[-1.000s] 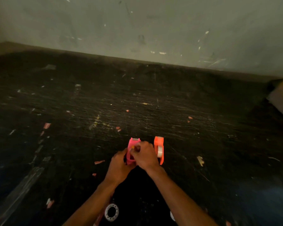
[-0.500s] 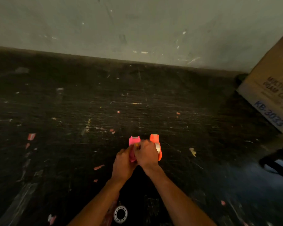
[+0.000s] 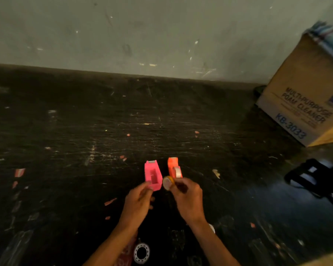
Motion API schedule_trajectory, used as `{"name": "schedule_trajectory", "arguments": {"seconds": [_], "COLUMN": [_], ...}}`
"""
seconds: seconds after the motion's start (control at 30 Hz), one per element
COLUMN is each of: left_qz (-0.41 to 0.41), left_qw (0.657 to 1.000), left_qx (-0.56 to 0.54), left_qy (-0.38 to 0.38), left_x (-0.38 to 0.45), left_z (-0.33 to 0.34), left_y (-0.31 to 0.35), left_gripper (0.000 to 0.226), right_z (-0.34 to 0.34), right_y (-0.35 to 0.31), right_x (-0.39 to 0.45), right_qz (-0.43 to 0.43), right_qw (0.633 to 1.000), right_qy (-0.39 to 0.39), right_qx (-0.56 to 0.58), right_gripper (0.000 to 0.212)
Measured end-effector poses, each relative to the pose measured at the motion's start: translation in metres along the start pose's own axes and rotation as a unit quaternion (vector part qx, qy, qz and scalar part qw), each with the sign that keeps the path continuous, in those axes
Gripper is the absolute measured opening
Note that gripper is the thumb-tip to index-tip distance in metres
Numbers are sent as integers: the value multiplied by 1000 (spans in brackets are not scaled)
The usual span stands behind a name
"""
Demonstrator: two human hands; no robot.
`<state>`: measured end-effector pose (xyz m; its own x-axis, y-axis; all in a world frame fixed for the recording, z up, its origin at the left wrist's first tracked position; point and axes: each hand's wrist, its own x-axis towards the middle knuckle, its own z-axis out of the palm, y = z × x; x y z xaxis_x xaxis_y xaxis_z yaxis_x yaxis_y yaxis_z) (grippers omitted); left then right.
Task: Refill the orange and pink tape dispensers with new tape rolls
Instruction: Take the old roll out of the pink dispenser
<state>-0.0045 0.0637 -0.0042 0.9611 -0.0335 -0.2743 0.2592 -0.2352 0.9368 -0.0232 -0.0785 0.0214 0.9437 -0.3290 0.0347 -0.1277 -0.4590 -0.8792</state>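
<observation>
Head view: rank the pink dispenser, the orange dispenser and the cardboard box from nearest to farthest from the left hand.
1. Pink dispenser: right at the fingertips of the left hand, just ahead of it.
2. Orange dispenser: beside the pink one, on its right.
3. Cardboard box: far right, against the wall.

The right hand (image 3: 187,198) has lifted off the pink dispenser (image 3: 152,175) — now pinching a small tape roll (image 3: 168,182) beside it.

pink dispenser (image 3: 152,174) empty; orange dispenser (image 3: 173,167) loaded.
</observation>
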Motion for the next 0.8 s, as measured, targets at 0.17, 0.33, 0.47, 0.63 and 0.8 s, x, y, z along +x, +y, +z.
{"name": "schedule_trajectory", "arguments": {"seconds": [0.17,0.33,0.47,0.63,0.8], "left_qz": [-132,-174,-182,-176,-177], "left_qw": [961,938,935,936,925], "left_qx": [-219,-273,-286,-291,-328], "left_qy": [-109,-125,-105,-86,-76], "left_x": [-28,-42,-48,-53,-57], "left_z": [-2,-6,-15,-38,-49], "left_y": [0,-10,-13,-23,-33], "left_gripper": [27,16,13,18,19], "right_z": [0,-8,-15,-23,-18], "right_y": [13,13,19,46,51], "right_x": [-44,-61,-67,-78,-83], "right_qz": [-35,-62,-94,-147,-160], "right_qw": [995,990,984,898,893], "right_qy": [-93,-126,-109,-238,-241], "right_qx": [-31,-34,-108,-339,-345], "right_gripper": [8,4,4,16,19]}}
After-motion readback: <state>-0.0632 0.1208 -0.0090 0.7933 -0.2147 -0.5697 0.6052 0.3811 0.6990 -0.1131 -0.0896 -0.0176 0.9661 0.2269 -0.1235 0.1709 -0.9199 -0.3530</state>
